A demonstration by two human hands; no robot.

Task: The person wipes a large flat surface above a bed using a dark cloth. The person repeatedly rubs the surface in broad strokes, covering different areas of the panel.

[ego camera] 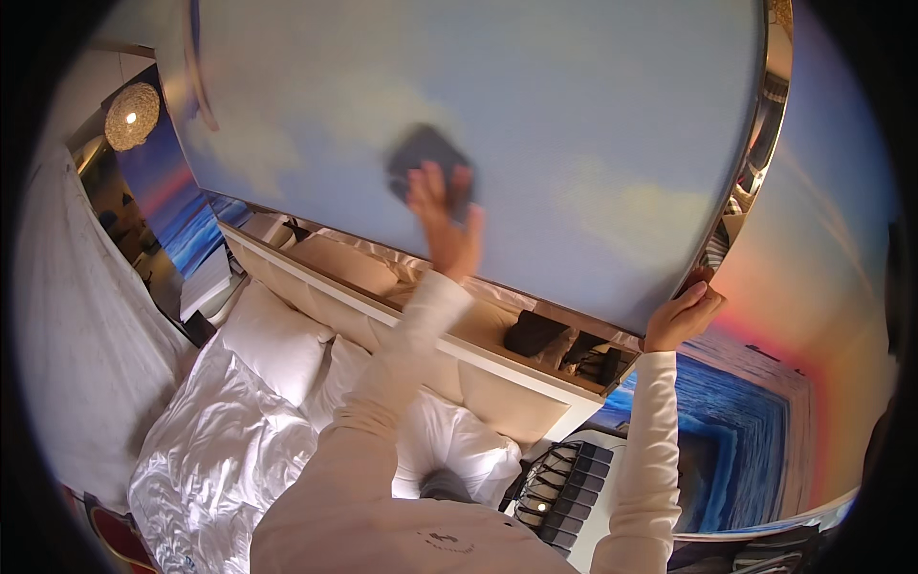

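Note:
My left hand [446, 226] presses a dark cloth or pad [428, 166] flat against a large wall panel [531, 136] that is painted with pale blue sky and clouds; hand and pad are blurred. At the panel's lower right corner, my right hand [685, 312] grips the edge by the mirrored trim [753, 165]. A mirrored strip [495, 298] runs along the panel's bottom, above the headboard [423, 359].
Below lies a bed with white pillows [276, 341] and a crumpled white duvet [237, 438]. A nightstand at the lower right bears a row of black devices with cables [577, 495]. A woven lamp [132, 116] and a white curtain [86, 323] are at the left.

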